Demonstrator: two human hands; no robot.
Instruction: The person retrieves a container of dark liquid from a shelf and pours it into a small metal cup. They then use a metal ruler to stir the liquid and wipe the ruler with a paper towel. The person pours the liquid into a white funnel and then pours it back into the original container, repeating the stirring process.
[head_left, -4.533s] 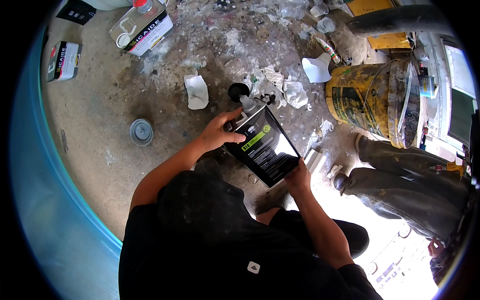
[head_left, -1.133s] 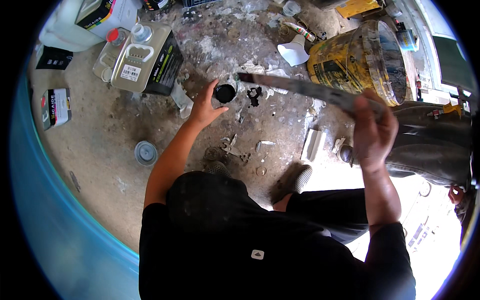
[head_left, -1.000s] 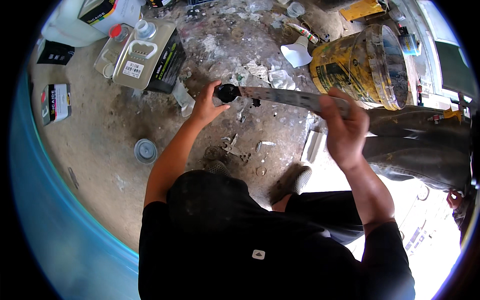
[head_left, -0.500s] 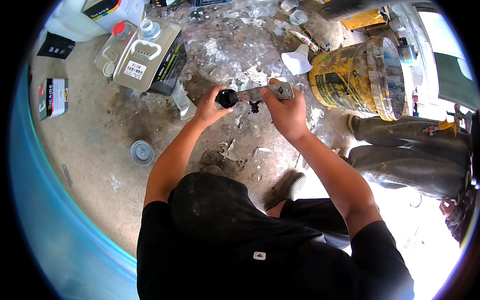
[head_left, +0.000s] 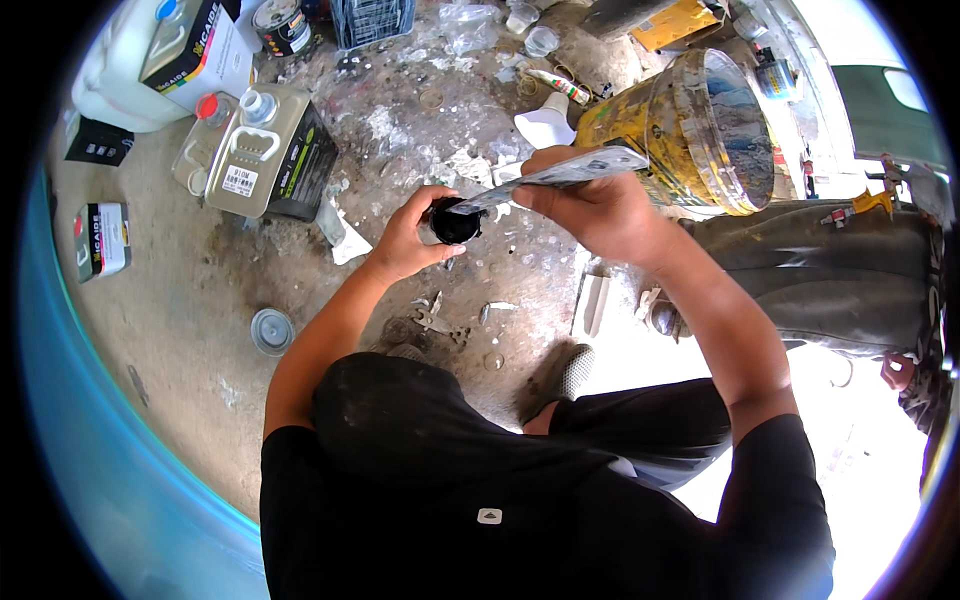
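My left hand (head_left: pixel 403 237) is wrapped round a small cup (head_left: pixel 456 226) whose inside and rim are coated with glossy black paint. Its mouth faces up toward me. A long flat metal mixing stick (head_left: pixel 592 164), smeared grey, slants from the upper right down into the cup. My right hand (head_left: pixel 605 218) grips the upper part of that stick, thumb along its near side. The stick's lower tip is inside the cup's mouth; how deep it reaches I cannot tell.
Left stand metal cans (head_left: pixel 268 150) and a white jug (head_left: pixel 110 75). A yellow paint-stained bucket (head_left: pixel 650 120) and white funnel (head_left: pixel 546 124) lie ahead right. A round lid (head_left: pixel 272 331) is on the stained floor. Another person's legs (head_left: pixel 810 275) are at right.
My right hand has moved right and nearer, swinging the stick from lying nearly level across the cup to a raised slant. The cup's dark mouth shows more. The whole view has shifted slightly.
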